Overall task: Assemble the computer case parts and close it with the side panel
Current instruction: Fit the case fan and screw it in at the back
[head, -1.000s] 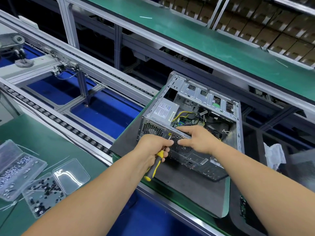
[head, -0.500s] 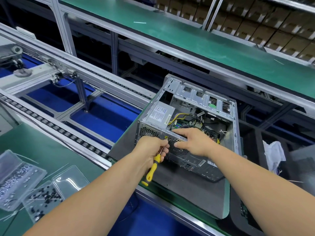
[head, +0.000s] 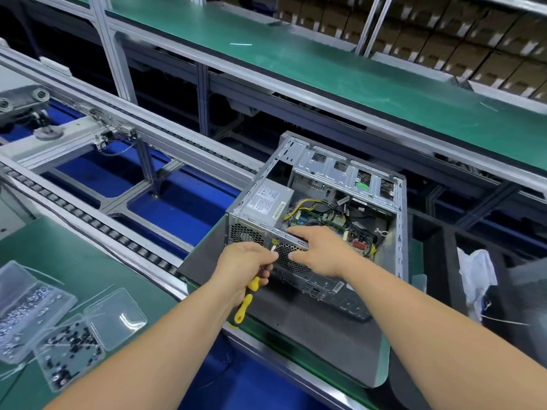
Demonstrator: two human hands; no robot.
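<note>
An open grey computer case [head: 399,232] lies on its side on a dark mat [head: 340,344], its inside facing up with a power supply [head: 266,199], cables and a board visible. My left hand [head: 245,267] grips a yellow-and-black screwdriver [head: 247,300] whose tip is at the case's perforated rear panel. My right hand [head: 319,250] rests on the rear top edge of the case, fingers stretched along the rim and thumb against the mesh. No side panel is on the case.
Clear plastic boxes of screws [head: 68,350] lie open on the green bench at the lower left. A roller conveyor [head: 88,214] runs between bench and case. A white bag [head: 476,279] lies to the right. A green shelf [head: 355,84] spans the back.
The hands stay at the case's rear edge; the screwdriver handle has tilted to hang lower and more upright beneath my left hand. The view has shifted a little.
</note>
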